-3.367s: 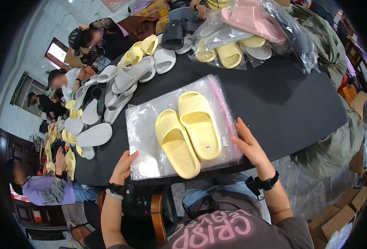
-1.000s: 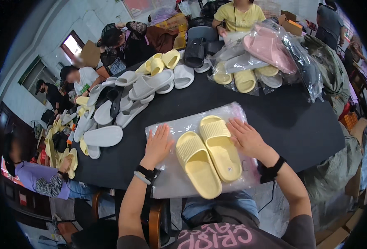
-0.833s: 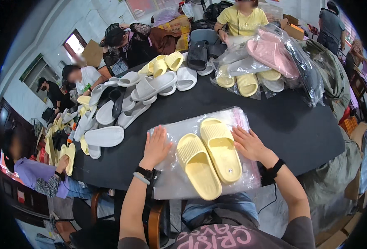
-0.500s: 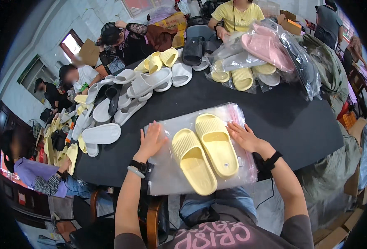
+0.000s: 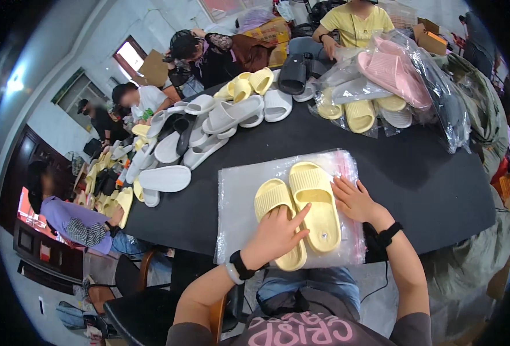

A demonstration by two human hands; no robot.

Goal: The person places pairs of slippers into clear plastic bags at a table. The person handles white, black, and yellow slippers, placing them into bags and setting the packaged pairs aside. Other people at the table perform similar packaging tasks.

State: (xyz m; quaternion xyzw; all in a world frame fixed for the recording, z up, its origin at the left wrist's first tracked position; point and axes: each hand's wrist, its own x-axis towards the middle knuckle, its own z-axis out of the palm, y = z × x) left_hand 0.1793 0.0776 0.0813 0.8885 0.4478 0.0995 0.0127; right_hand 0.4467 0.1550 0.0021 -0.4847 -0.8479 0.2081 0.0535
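A pair of pale yellow slide slippers lies side by side, soles down, on a clear plastic bag [image 5: 232,196] in front of me. Over the left slipper [image 5: 273,195] is my left hand [image 5: 275,235], its fingertips at the opening behind the strap and the index finger stretched across onto the right slipper [image 5: 314,199]. Its fingers are apart, and I see no grip on either slipper. My right hand [image 5: 356,200] rests flat and open on the bag's right side, beside the right slipper. Part of the left slipper's footbed is hidden by my left hand.
Loose grey slippers [image 5: 165,179] and yellow slippers [image 5: 261,81] are heaped at the table's far left. Bagged pink slippers [image 5: 390,72] and others are piled at the back right of the black table [image 5: 422,190]. Several people sit around, one in a yellow shirt [image 5: 356,24] opposite.
My left hand has left the bag's left side and moved right onto the slippers. My right hand stays flat on the bag's right side. The view has shifted slightly.
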